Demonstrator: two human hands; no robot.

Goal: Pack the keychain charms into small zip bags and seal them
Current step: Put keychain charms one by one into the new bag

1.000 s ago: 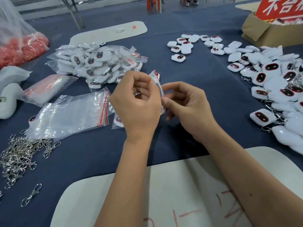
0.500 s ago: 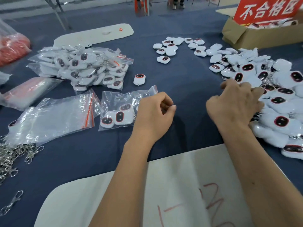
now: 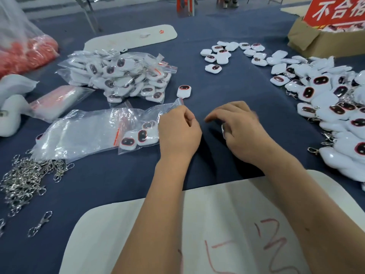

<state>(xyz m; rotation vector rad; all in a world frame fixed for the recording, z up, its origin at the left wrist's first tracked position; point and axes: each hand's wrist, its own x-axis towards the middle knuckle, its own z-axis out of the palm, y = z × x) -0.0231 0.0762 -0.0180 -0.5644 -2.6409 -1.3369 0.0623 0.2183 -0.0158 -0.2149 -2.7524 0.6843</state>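
Left hand point(image 3: 178, 135) pinching zip bag point(image 3: 150, 123) of charms, right hand point(image 3: 242, 131) curled around white charm point(image 3: 223, 129)

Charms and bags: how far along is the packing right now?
Done: a heap of bagged charms lies at upper left. In hand: the left hand holds a zip bag with a few charms inside; the right hand brings over a white charm. Left: a big loose pile on the right, plus empty bags.

Bright, even light; edges bowed, right hand point(image 3: 245, 133) motion-blurred.
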